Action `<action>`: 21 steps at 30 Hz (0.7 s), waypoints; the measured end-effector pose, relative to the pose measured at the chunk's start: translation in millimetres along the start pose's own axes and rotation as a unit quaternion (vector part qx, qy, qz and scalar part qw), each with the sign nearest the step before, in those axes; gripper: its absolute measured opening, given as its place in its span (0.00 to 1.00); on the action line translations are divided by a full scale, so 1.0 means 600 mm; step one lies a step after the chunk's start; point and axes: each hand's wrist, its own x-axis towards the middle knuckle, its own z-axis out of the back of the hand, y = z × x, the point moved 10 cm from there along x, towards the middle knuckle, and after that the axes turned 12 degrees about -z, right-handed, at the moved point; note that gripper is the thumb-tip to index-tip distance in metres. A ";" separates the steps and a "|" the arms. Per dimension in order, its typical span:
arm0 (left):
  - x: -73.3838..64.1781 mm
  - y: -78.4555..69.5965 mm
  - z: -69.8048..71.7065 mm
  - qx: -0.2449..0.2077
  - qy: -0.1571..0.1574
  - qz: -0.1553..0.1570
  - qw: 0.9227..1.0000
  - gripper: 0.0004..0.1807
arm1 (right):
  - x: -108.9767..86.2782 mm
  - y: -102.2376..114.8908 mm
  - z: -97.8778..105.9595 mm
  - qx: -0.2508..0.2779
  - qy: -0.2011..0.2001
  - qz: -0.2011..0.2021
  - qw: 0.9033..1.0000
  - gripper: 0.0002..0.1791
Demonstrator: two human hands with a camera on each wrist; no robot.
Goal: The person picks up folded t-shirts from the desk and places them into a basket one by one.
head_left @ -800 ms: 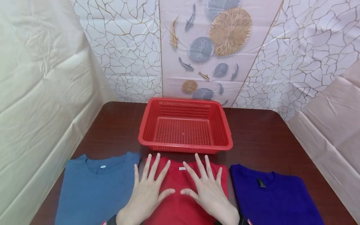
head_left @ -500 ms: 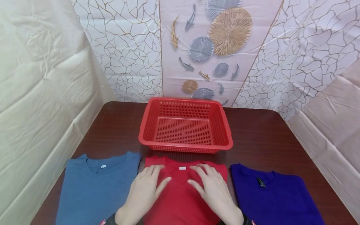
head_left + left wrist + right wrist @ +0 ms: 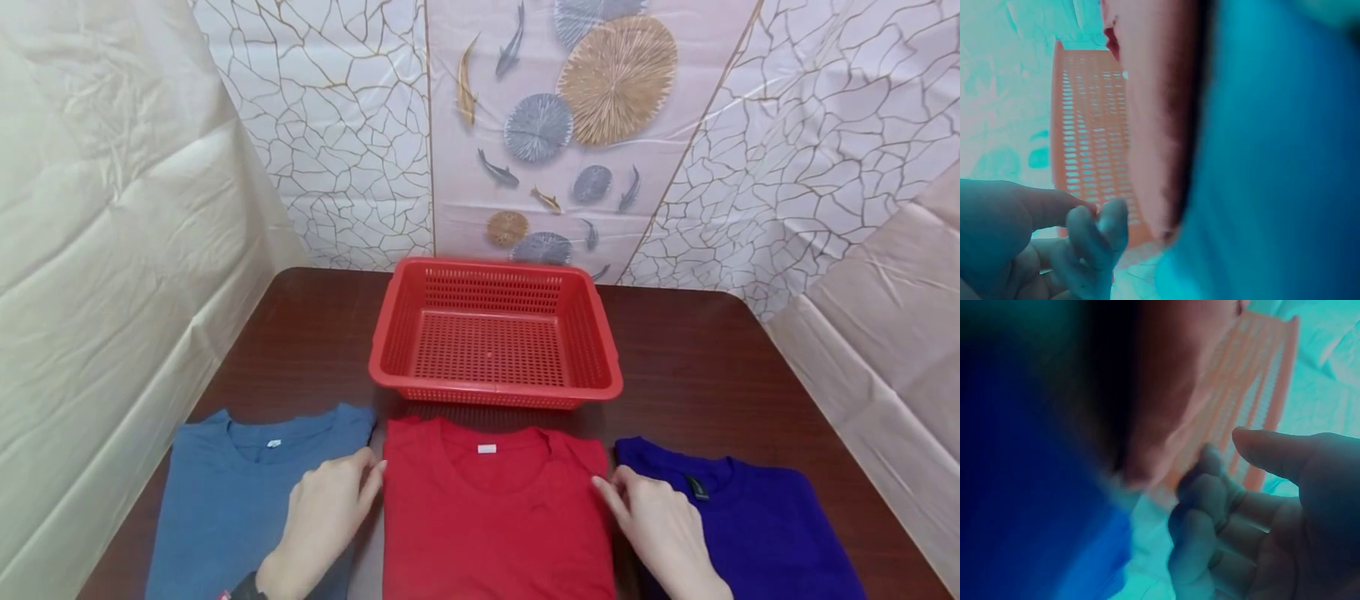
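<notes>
A folded red T-shirt [image 3: 495, 525] lies flat in the middle, with a white label at its neckline. My left hand [image 3: 322, 508] hovers over the folded blue-grey T-shirt [image 3: 217, 500], its thumb beside the red shirt's left edge. In the left wrist view, loosely bent fingers [image 3: 1094, 240] hold no cloth. On the other side, my right hand [image 3: 663, 525] is between the red shirt and a folded dark blue T-shirt [image 3: 757, 525]. Its thumb overlaps the red shirt's right edge in the head view. The right wrist view shows bent fingers [image 3: 1194, 531] and a separate thumb, gripping nothing.
A red perforated plastic basket [image 3: 495, 393] stands just behind the red shirt, with nothing inside. Dark brown tabletop [image 3: 682, 358] shows on both sides of it. Patterned sheeting [image 3: 337, 125] rises behind the table, and cream sheeting [image 3: 112, 275] hangs at the left.
Both hands were above the red shirt with fingers spread. They have moved apart to its left and right edges, and the fingers have bent. Shirts and basket stay put.
</notes>
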 end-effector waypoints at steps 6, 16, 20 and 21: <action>-0.007 0.015 -0.046 -0.037 0.062 0.007 0.997 0.14 | 0.008 -0.041 -0.031 0.001 0.065 -0.037 0.997 0.18; -0.011 0.012 -0.097 -0.271 0.111 0.063 0.954 0.16 | 0.006 -0.026 -0.085 0.177 0.193 -0.078 0.962 0.19; -0.021 0.006 -0.126 -0.456 0.144 0.113 0.871 0.21 | -0.010 -0.018 -0.117 0.332 0.303 -0.108 0.887 0.25; -0.024 0.004 -0.133 -0.495 0.152 0.125 0.846 0.23 | -0.017 -0.014 -0.127 0.375 0.338 -0.119 0.855 0.28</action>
